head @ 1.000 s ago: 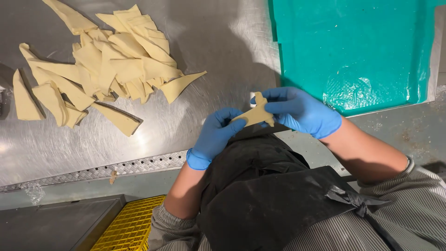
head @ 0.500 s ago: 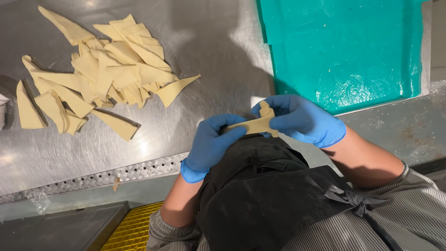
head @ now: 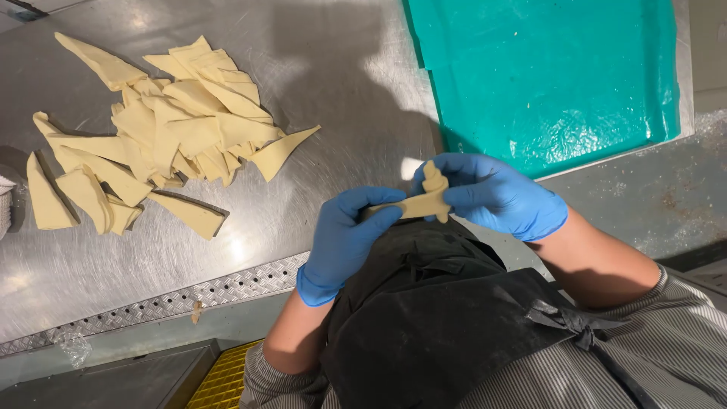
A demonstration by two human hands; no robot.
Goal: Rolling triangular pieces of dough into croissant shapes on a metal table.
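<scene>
Since the earlier frames the dough piece (head: 415, 203) has turned from a flat, star-like shape into a longer, partly rolled strip, held just above the apron at the frame's centre. The left hand (head: 344, 238) wraps its fingers around one end and the right hand (head: 496, 193) pinches the other end, so this one piece looks part-shaped, not finished. At upper left, roughly two dozen cut dough triangles (head: 163, 140) lie heaped unrolled on the steel surface (head: 333, 98), and one teal mat (head: 545, 76) at upper right holds none.
</scene>
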